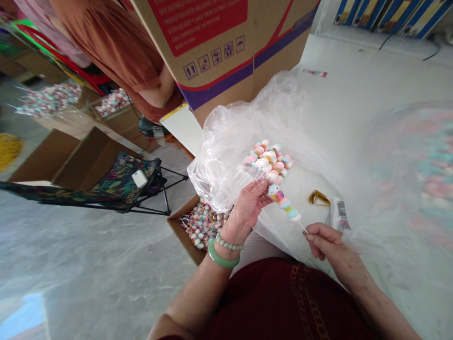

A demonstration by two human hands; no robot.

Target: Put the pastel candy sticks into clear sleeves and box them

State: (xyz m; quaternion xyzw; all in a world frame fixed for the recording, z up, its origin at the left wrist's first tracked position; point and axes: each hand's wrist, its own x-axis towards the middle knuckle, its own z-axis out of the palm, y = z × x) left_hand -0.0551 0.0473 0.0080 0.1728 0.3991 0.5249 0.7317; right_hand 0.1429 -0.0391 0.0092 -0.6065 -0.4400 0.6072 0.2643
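My right hand [323,240] pinches the thin white stick of a marshmallow skewer [285,205] in pastel pink, yellow and blue. At the skewer's upper end, my left hand [249,203] is closed on a clear printed wrapper [252,170]. The skewer's top lies at the wrapper's mouth; how far it reaches inside I cannot tell. Just beyond my left fingers is a pile of marshmallow skewers [271,158] on a large clear plastic bag [222,141]. Gold twist ties [318,197] and a stack of printed wrappers [340,215] lie on the table near my right hand.
A big printed carton [247,75] stands at the back of the white table [347,80]. A bulky clear bag of marshmallows [435,170] sits at right. Below left are an open box of skewers [205,229] and a folding chair [120,182]. A person in a brown top [116,42] is behind.
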